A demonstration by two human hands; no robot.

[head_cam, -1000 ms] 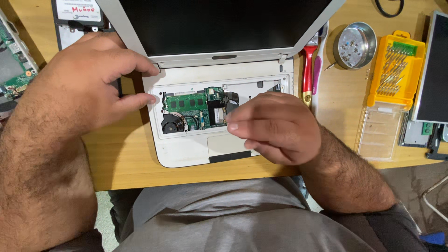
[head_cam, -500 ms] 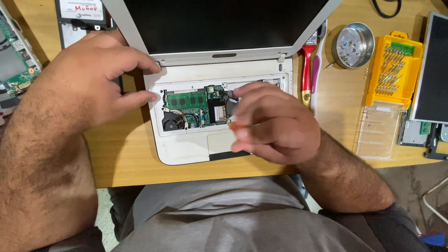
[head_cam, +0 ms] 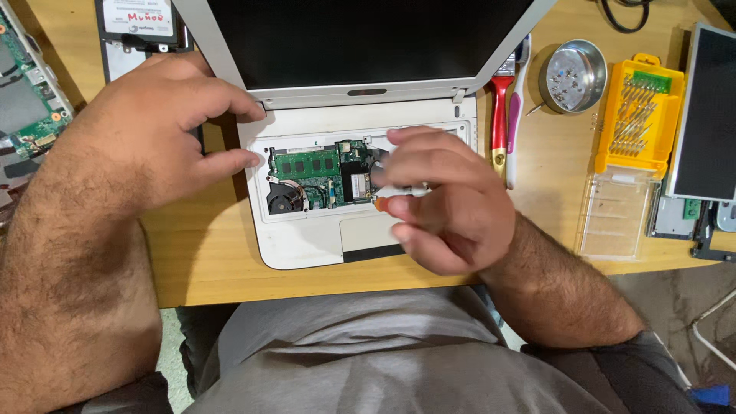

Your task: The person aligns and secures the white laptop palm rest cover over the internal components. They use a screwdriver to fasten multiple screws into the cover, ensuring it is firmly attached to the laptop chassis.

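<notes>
A white laptop (head_cam: 307,244) lies open on the wooden desk with its keyboard removed, baring a green circuit board (head_cam: 310,165) and a small black fan (head_cam: 282,201). My left hand (head_cam: 157,126) rests on the laptop's left edge, fingers apart, the fingertips touching the hinge area and the rim of the opening. Over the right part of the opening, my right hand (head_cam: 452,207) pinches a small screwdriver (head_cam: 406,190) with an orange end, hiding the board beneath it.
Right of the laptop lie a red-handled tool (head_cam: 500,123) and a pink toothbrush (head_cam: 515,115). Further right are a metal bowl of screws (head_cam: 572,75), a yellow bit case (head_cam: 641,115) with clear lid (head_cam: 610,215), and a dark panel (head_cam: 704,115). A hard drive (head_cam: 138,23) and a circuit board (head_cam: 23,100) sit at left.
My right hand has risen slightly and shifted right, its fingers spreading so the small screwdriver shows. My left hand has stayed on the laptop's left edge.
</notes>
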